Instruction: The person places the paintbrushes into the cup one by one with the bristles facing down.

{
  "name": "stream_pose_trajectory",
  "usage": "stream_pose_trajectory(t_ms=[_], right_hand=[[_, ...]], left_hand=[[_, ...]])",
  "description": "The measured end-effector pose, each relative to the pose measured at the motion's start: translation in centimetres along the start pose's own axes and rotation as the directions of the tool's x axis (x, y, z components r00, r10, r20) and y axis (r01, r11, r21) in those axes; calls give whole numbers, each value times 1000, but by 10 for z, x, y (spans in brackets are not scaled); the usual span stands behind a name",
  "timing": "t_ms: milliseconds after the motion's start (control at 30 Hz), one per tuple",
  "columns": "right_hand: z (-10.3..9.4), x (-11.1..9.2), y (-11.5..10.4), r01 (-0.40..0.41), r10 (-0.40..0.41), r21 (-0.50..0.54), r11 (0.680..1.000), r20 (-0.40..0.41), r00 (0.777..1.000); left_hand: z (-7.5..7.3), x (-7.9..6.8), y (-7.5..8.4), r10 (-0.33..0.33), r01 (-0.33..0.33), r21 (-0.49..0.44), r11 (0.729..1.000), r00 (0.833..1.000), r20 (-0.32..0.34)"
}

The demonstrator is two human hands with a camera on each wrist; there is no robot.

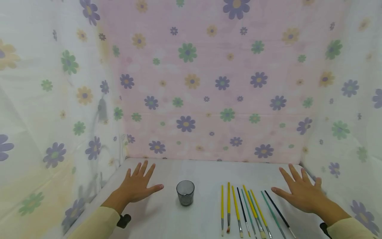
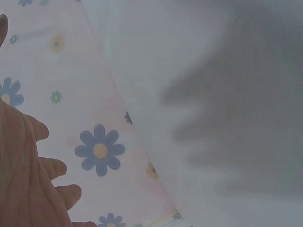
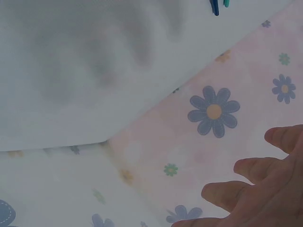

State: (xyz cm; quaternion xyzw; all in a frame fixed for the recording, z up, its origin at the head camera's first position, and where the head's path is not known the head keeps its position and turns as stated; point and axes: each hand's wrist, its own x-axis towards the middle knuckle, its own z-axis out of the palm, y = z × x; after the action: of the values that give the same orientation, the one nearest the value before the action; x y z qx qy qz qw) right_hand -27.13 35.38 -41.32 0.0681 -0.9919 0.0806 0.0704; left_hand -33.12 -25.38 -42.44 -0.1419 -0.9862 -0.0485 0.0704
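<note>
My left hand [image 1: 135, 186] is held over the left of the table with its fingers spread and nothing in it. To its right stands an upright grey see-through cup [image 1: 185, 193]. Several paintbrushes lie in a loose row right of the cup, bristles toward me; among them are a yellow brush [image 1: 222, 202], a teal brush [image 1: 273, 212] and a black brush [image 1: 279, 210]. Spread above the table beside the rightmost brushes is my right hand [image 1: 304, 194], also holding nothing. In each wrist view, the fingers [image 2: 57, 168] [image 3: 258, 169] stand apart from the table.
The white table [image 1: 167, 225] ends at a pink flowered cloth [image 1: 206, 109] behind. Pale flowered cloth walls rise on the left [image 1: 32, 109] and on the right [image 1: 352, 139]. In the right wrist view, two brush ends [image 3: 215, 7] show at the top.
</note>
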Motion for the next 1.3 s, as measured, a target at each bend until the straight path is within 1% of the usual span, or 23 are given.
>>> stream_pose_trajectory(t_ms=[167,300,400,467,567,667,767,833,867,933,1000,1033,1100,1133,1200,1300], right_hand=[[2,-1,0,1,-1,15,1000,4,1000],[5,-1,2,2,-2,32,999,9,1000],[7,0,4,-3,2,51,999,16,1000],[8,1,5,1,-3,65,998,23,1000],[9,4,5,14,-19,103,995,48,999],[10,7,6,26,-35,129,991,65,997],[12,12,6,5,-18,168,986,71,997],[13,15,6,-8,-6,203,979,68,998],[13,16,6,-16,0,223,975,69,998],[14,18,5,-52,26,288,956,94,995],[16,19,6,-80,41,346,935,119,992],[17,19,6,-99,52,373,922,134,990],[21,19,7,-151,85,430,890,170,982],[22,20,8,-170,97,446,879,183,978],[26,21,9,-226,136,479,848,216,967],[32,24,12,-296,183,509,808,262,948]], left_hand=[[0,-1,-3,-3,3,7,1000,1000,2],[1,-3,-5,-7,7,-7,1000,1000,-2],[3,-2,-3,-5,6,-43,999,1000,3],[6,-2,0,-5,6,-92,996,1000,17],[10,-2,6,-13,25,-220,975,998,55],[17,-1,14,-23,48,-332,942,997,77],[24,0,22,-28,53,-397,916,997,67],[29,1,27,-29,45,-438,898,999,42],[31,2,30,-31,40,-461,887,999,26],[36,3,35,-41,32,-503,864,999,-6],[41,5,40,-59,37,-543,839,998,-23],[43,6,43,-69,44,-561,827,997,-24],[47,7,47,-91,65,-606,793,996,-12],[49,8,49,-98,73,-634,770,995,-4],[52,9,53,-101,84,-702,707,995,18],[57,10,59,-88,83,-793,603,995,37]])
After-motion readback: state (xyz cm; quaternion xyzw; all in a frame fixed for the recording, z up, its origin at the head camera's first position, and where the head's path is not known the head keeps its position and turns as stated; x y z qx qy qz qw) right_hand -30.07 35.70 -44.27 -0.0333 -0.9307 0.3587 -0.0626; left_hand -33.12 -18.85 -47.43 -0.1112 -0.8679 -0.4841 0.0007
